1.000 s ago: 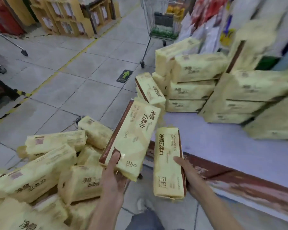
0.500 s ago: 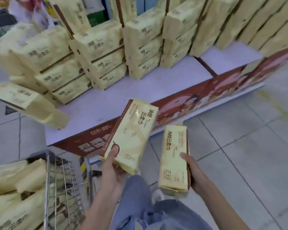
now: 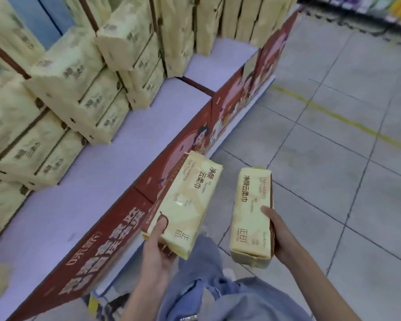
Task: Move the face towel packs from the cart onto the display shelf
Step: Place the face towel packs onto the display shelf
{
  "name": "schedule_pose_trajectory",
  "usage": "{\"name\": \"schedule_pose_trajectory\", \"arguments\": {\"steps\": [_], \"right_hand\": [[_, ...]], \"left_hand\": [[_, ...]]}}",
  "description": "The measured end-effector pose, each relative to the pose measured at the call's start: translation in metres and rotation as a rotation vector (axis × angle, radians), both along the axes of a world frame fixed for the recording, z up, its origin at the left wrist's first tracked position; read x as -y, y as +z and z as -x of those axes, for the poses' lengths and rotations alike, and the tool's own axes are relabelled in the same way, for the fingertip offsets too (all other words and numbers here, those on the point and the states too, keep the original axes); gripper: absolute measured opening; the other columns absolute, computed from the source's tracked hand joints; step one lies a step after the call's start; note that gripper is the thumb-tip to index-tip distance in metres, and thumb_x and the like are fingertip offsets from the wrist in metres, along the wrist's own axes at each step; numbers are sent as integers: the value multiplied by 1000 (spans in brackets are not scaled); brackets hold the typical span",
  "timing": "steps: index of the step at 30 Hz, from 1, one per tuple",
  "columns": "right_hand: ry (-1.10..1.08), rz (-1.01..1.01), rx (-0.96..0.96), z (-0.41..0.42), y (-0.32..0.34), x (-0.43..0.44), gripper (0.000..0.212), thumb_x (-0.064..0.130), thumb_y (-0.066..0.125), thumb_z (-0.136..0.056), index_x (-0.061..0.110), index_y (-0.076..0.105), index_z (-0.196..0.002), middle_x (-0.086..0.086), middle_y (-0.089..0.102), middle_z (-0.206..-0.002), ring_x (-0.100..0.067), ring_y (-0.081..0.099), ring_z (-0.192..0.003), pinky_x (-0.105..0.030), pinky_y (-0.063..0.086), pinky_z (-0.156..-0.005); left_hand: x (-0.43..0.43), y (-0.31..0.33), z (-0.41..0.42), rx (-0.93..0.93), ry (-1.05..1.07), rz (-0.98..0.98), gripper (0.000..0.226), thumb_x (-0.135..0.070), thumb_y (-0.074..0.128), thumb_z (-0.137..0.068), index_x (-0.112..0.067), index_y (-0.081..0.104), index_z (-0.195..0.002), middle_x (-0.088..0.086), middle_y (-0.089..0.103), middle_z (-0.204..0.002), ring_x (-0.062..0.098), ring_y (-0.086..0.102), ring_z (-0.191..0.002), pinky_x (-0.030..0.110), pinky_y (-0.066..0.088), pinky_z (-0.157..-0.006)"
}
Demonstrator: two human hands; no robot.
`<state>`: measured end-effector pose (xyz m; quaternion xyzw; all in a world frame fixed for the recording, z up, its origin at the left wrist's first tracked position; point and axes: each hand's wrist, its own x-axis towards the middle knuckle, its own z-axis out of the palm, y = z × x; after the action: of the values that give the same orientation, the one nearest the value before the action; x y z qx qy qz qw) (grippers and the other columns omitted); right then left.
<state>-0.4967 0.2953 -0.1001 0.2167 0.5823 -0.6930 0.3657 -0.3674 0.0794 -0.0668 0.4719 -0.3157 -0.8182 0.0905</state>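
Note:
My left hand (image 3: 158, 249) grips the near end of a cream face towel pack (image 3: 190, 200), thumb on top, holding it over the shelf's red front panel. My right hand (image 3: 279, 235) grips a second cream pack (image 3: 250, 216) from its right side, out over the floor. The display shelf (image 3: 97, 172) has a pale lilac top running from lower left to upper right. Stacks of the same cream packs (image 3: 79, 93) stand along its back and left. The cart is out of view.
A red printed panel (image 3: 116, 246) fronts the shelf. Grey tiled floor (image 3: 333, 158) with a yellow line lies to the right. My jeans-clad legs (image 3: 218, 286) are below the hands. Another shelf row shows blurred at the top right.
The view has swung right, away from the cart, which has left the frame. Both hands still hold their packs, now beside the shelf's front edge.

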Motion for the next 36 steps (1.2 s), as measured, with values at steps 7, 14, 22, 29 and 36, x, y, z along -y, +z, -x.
{"name": "schedule_pose_trajectory", "arguments": {"steps": [7,14,22,29,36], "right_hand": [[-215,114,41,57,1,28,36,35,56,-77,18,60,-108,-11,74,-99,-30,71,-85,-37,57,-60],[-415,166,123,95,-12,1,39,34,59,-72,16,59,-106,-13,74,-93,-30,72,-76,-34,56,-52],[-486,163,176,214,-30,-46,42,35,60,-72,16,60,-109,-13,73,-98,-30,72,-81,-35,56,-54],[-347,136,105,367,-15,-73,45,38,58,-74,19,59,-114,-11,72,-106,-31,70,-92,-40,56,-64],[-203,94,69,520,-8,-56,43,36,57,-72,17,60,-111,-12,71,-107,-33,67,-97,-47,52,-80]], "left_hand": [[56,1,92,-11,-234,37,40,-35,66,-69,-21,65,-106,2,75,-99,19,71,-86,37,54,-68],[52,3,220,-17,-328,32,37,-29,74,-65,-29,66,-100,-2,75,-100,18,71,-92,44,52,-80],[-5,0,373,-46,-413,30,39,-30,69,-71,-28,62,-109,-4,74,-101,12,71,-90,37,53,-74],[-44,4,461,-5,-297,-26,35,-29,65,-71,-21,63,-105,-2,75,-93,12,72,-81,34,57,-65],[-41,-5,538,25,-153,10,29,-32,63,-75,-23,66,-102,0,75,-96,14,72,-78,31,57,-60]]}}
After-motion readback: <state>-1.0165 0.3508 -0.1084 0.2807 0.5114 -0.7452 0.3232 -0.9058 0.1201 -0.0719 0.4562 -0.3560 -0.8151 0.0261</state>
